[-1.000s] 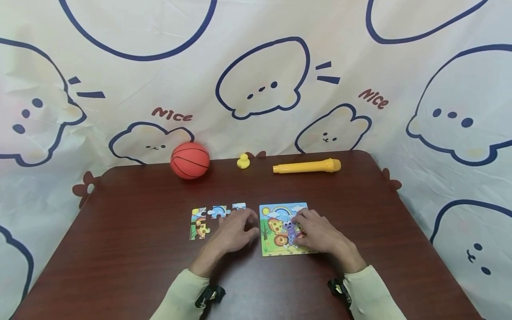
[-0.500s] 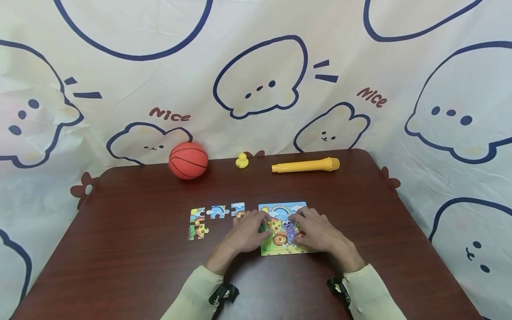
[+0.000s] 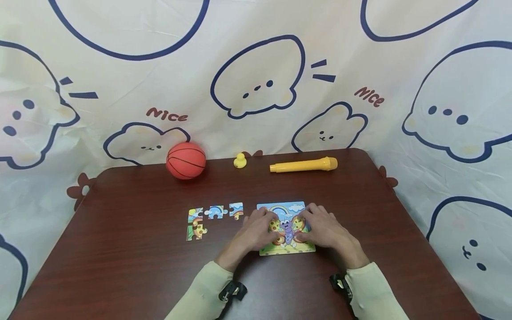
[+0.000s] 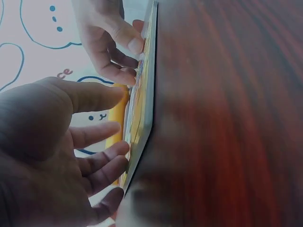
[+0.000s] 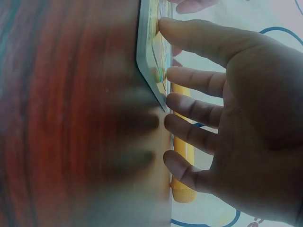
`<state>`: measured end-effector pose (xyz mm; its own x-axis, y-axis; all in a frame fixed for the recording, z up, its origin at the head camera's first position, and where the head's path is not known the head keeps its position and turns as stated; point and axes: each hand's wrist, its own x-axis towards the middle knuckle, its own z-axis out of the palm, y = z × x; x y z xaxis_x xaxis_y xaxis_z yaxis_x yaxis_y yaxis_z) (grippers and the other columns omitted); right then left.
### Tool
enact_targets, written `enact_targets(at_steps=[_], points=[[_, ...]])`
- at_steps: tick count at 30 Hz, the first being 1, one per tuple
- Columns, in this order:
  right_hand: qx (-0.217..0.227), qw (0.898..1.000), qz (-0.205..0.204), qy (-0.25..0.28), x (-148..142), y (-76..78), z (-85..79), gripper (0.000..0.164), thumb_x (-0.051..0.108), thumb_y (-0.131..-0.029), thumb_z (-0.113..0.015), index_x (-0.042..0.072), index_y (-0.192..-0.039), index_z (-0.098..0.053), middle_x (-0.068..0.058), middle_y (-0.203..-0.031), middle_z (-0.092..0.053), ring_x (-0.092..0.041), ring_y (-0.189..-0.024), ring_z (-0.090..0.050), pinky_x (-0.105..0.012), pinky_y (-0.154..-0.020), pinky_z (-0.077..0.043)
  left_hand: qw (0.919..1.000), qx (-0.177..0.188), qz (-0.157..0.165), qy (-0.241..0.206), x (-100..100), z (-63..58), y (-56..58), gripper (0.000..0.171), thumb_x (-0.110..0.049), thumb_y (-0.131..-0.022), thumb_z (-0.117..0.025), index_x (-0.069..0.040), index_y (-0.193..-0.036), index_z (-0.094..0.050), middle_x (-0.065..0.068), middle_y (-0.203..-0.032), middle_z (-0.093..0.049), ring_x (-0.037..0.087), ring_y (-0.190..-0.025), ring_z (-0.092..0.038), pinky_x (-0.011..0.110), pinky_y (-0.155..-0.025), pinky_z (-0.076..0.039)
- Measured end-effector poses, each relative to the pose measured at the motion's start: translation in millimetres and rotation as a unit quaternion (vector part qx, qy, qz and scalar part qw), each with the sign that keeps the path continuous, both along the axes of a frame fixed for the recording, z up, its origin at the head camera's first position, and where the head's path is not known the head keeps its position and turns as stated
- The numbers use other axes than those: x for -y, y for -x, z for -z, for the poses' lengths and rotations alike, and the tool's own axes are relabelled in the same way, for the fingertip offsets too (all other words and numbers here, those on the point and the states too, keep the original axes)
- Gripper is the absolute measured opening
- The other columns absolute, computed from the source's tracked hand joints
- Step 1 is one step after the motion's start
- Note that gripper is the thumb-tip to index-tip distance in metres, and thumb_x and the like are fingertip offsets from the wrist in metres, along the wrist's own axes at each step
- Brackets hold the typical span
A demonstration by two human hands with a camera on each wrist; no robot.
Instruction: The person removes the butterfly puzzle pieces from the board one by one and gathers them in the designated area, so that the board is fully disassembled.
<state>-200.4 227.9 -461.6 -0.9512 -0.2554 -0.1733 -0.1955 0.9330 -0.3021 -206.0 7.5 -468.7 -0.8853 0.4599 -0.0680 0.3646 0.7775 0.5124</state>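
Observation:
A square jigsaw board (image 3: 286, 246), printed with a purple butterfly and a rainbow, lies flat on the table. My left hand (image 3: 256, 231) is over its left side. Seen from the left wrist, that hand's bent, spread fingers (image 4: 102, 163) come down at the board's surface. On the opposite side is my right hand (image 3: 326, 229), its thumb and fingertips on or close to the board's right part; the right wrist view shows its fingers (image 5: 194, 106) nearly straight and apart. Neither hand grips anything. Both hands cover the side parts of the picture.
Several loose jigsaw pieces (image 3: 216, 212) lie left of the board, two of them joined or touching at the left. Along the table's back stand a red basketball (image 3: 186, 161) and a yellow duck (image 3: 240, 161), with a yellow toy microphone (image 3: 303, 165) lying to their right.
My left hand has moved right, from beside the loose pieces onto the board's left side. My right hand has shifted slightly right, uncovering more of the butterfly. The view has drifted a little.

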Motion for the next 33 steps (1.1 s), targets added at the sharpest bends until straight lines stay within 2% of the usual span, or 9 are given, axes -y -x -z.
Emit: enact_targets(at_steps=[4, 9, 20, 33], points=[[0.006, 1.000, 0.004, 0.005, -1, 0.6, 0.9, 0.051, 0.044, -0.077, -0.078, 0.019, -0.120, -0.063, -0.003, -0.126, -0.051, -0.024, -0.112, -0.045, -0.051, -0.094, -0.041, 0.9999, 0.007, -0.003, 0.009, -3, 0.6, 0.5, 0.047, -0.042, -0.085, -0.070, -0.017, -0.124, -0.061, -0.001, -0.115, -0.052, 0.018, -0.108, -0.044, 0.038, -0.080, -0.034], [0.011, 1.000, 0.004, 0.012, -1, 0.8, 1.3, 0.052, 0.042, -0.078, -0.079, 0.017, -0.121, -0.063, -0.004, -0.124, -0.050, -0.022, -0.109, -0.046, -0.045, -0.094, -0.045, 0.9997, 0.009, -0.013, 0.019, -8, 1.6, 1.7, 0.046, -0.043, -0.085, -0.071, -0.015, -0.120, -0.063, 0.000, -0.113, -0.051, 0.019, -0.105, -0.042, 0.037, -0.079, -0.033], [-0.003, 0.999, -0.036, -0.007, 0, 1.5, 2.3, 0.048, 0.039, -0.081, -0.077, 0.012, -0.118, -0.063, -0.002, -0.113, -0.051, -0.019, -0.099, -0.045, -0.038, -0.086, -0.044, 0.9982, 0.026, -0.049, 0.021, -16, 2.5, 7.1, 0.038, -0.038, -0.082, -0.075, -0.013, -0.108, -0.063, 0.002, -0.106, -0.054, 0.020, -0.098, -0.044, 0.042, -0.082, -0.029], [-0.001, 0.999, -0.032, -0.007, 0, 1.6, -0.5, 0.051, 0.039, -0.080, -0.078, 0.011, -0.120, -0.062, -0.003, -0.115, -0.052, -0.020, -0.102, -0.046, -0.038, -0.090, -0.044, 0.9985, 0.022, -0.046, 0.019, -17, 3.5, 11.2, 0.040, -0.039, -0.080, -0.077, -0.014, -0.107, -0.061, 0.000, -0.105, -0.055, 0.021, -0.103, -0.046, 0.040, -0.080, -0.027]])
